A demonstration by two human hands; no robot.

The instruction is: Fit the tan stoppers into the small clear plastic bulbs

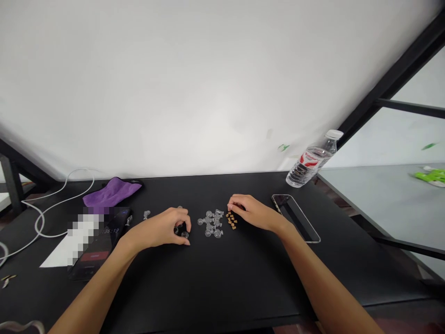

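Black table [215,283] seen from above, its far edge against a white wall [174,83]. Black metal frame bars [392,79] cross the upper right, and a grey table [389,204] lies further right of the landmark, the clear parts [210,223], which stand in a tight cluster near the middle of the black table.

Left of the clear parts: the left hand [160,228], its fingers curled down over a smaller clear part [184,234]. Whether this is a firm grip cannot be told. Further left lie two loose clear pieces [146,214], then a dark phone [100,241] showing digits, partly over a white paper [59,253] and beside a blurred patch. Beyond these are a purple cloth [111,194] and a looped white cable [45,218].

Right of the clear parts: brown pieces [231,220] in a small column, just beside the cluster. The right hand [252,212] is half closed, its fingertips [231,207] at the top of the column; any hold cannot be told. Further right: a second phone [295,218], lying face up, and a water bottle [311,160], tilted near the wall. A green object [431,176] sits on the grey table.
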